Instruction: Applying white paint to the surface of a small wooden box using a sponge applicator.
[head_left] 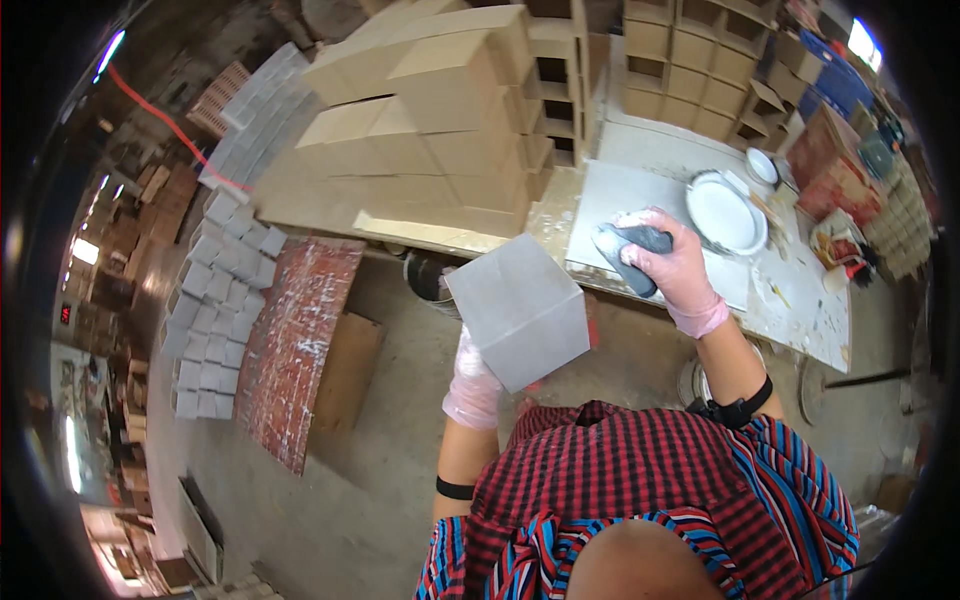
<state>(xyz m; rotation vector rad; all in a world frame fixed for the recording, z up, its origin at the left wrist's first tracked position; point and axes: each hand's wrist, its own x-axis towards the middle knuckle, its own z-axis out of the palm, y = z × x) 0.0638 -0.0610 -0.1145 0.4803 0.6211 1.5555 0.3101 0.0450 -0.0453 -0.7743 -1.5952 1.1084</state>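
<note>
My left hand (pixel 470 378), in a thin pinkish glove, holds up a light grey box (pixel 520 310) in front of my body. Its fingers are hidden behind or inside the box. Two faces of the box show, with an edge between them. My right hand (pixel 682 268), gloved the same way, is closed around a dark grey sponge (pixel 642 255) with white paint on its left end. The sponge hangs over a white board (pixel 600 215) on the bench, apart from the box. Right of it sits a round basin of white paint (pixel 727 213).
Plain brown boxes (pixel 420 140) are stacked high at the back. Grey-white boxes (pixel 215 300) stand in rows at the left, beside a paint-spattered reddish board (pixel 300 350). A smaller white bowl (pixel 761 166) and a red container (pixel 835 160) are on the bench. A dark bucket (pixel 428 280) stands below.
</note>
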